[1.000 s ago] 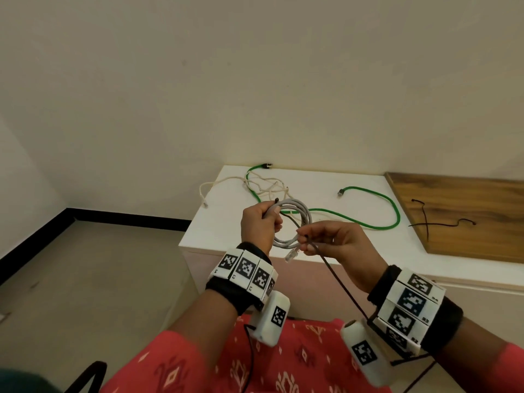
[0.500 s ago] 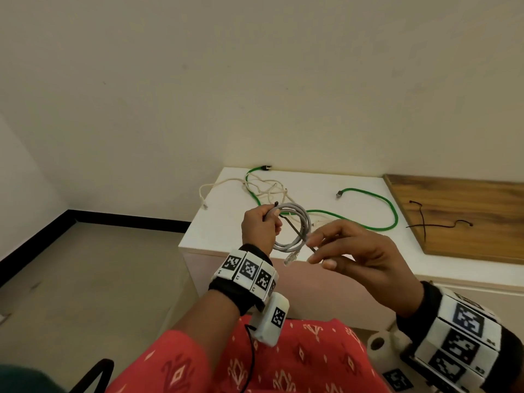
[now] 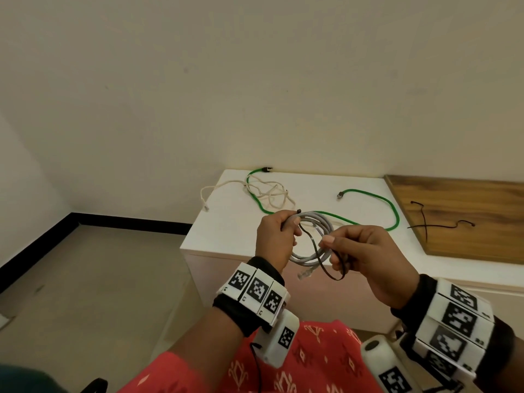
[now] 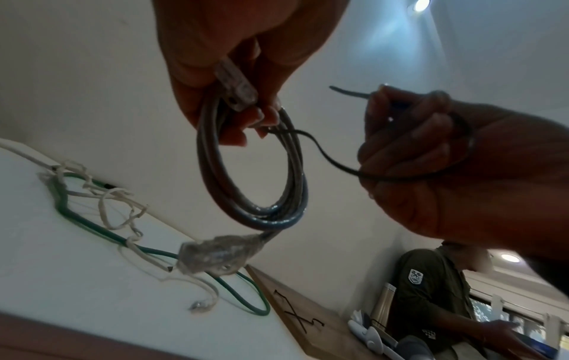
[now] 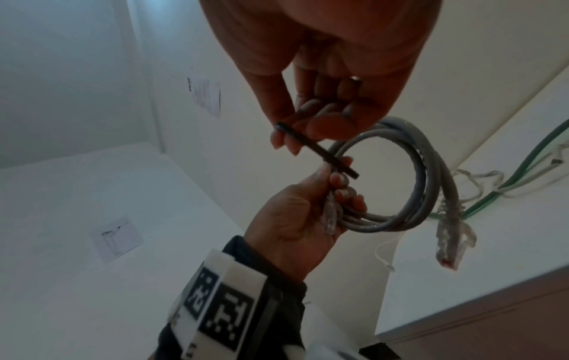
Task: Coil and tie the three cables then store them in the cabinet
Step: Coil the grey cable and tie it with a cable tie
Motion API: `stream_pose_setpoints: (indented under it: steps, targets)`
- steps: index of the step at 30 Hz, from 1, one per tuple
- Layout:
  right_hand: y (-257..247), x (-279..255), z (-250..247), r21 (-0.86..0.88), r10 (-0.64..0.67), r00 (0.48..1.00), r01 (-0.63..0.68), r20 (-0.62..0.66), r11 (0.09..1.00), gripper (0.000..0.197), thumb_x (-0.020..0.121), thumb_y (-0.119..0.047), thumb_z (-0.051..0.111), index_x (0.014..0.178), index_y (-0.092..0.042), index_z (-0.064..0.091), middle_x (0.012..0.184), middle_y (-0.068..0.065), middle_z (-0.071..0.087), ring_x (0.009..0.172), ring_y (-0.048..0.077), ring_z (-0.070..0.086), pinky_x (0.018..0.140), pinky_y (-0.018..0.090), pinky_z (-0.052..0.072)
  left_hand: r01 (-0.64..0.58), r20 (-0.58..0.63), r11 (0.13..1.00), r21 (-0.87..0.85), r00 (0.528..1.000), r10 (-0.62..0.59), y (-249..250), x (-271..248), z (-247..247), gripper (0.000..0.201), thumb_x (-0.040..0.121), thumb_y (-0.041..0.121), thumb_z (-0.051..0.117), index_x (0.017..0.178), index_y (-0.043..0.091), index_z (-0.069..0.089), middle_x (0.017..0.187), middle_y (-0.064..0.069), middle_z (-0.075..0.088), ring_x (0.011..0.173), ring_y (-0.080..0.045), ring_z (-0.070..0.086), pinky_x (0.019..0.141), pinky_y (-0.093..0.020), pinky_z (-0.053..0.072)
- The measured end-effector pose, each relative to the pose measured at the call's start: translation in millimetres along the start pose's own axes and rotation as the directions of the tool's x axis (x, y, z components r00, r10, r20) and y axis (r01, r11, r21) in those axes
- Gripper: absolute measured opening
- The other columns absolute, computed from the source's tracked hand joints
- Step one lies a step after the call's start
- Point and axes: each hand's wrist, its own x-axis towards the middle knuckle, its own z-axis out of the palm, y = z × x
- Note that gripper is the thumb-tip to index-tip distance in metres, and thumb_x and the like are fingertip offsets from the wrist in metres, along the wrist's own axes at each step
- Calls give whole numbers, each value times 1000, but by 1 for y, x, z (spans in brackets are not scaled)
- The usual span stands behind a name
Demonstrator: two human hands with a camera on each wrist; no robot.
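Left hand (image 3: 276, 239) clenched round grey cable (image 3: 313, 245), coiled and held up in front of white cabinet (image 3: 226, 236), so loops stay gathered; one head of black tie (image 3: 317, 251) pinned under same thumb as anchor; right hand (image 3: 365, 256) pinching tie's free tail, slack looped below the coil, seemingly to wrap it round; green cable (image 3: 368, 194) and cream cable (image 3: 266, 191) lying loose on top, uncoiled; two spare ties (image 3: 425, 225) waiting on wooden board (image 3: 467, 217).

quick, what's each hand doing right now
Left hand: grips the coiled grey network cable and one end of the thin black cable tie.
Right hand: pinches the tie's other end.
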Motion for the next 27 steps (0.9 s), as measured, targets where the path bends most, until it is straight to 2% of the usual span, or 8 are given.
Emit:
stream_pose_setpoints:
  steps: [4, 8, 16, 21, 27]
  targets:
    - [0, 3, -1, 7, 49, 998, -49, -24, 999, 14, 84, -8, 59, 76, -1, 67, 44, -2, 56, 41, 7, 51, 43, 16, 43, -50, 55, 998, 34, 997, 48, 5, -8, 4, 20, 91, 5, 47, 96, 4, 66, 58, 0, 49, 57, -16, 44, 62, -32, 44]
    - [0, 4, -1, 11, 81, 995, -80, -53, 997, 14, 85, -7, 58, 76, 1, 66, 43, -3, 55, 40, 7, 50, 43, 16, 43, -85, 88, 995, 59, 993, 79, 7, -14, 6, 21, 91, 5, 47, 96, 5, 67, 58, 1, 49, 59, -16, 45, 62, -31, 44]
    - [-1, 4, -1, 4, 114, 991, -114, -76, 994, 15, 85, -8, 58, 75, -1, 67, 42, -4, 54, 42, 9, 49, 46, 19, 43, -92, 88, 994, 67, 992, 86, 10, -19, 7, 20, 91, 6, 48, 100, 5, 66, 59, 2, 51, 60, -14, 47, 66, -34, 46]
    - [-3, 4, -1, 24, 116, 991, -115, -63, 993, 15, 84, -6, 57, 75, 1, 66, 42, -3, 52, 41, 9, 47, 46, 20, 41, -98, 73, 991, 89, 993, 92, 10, -18, 5, 20, 90, 6, 48, 98, 6, 67, 57, 3, 50, 58, -15, 46, 69, -41, 48]
    - [-2, 4, -1, 34, 130, 990, -128, -53, 991, 16, 85, -7, 57, 74, -1, 67, 42, -3, 52, 41, 8, 48, 48, 21, 42, -108, 70, 989, 105, 992, 101, 8, -19, 5, 20, 90, 6, 49, 99, 5, 67, 57, 4, 50, 58, -15, 46, 68, -39, 48]
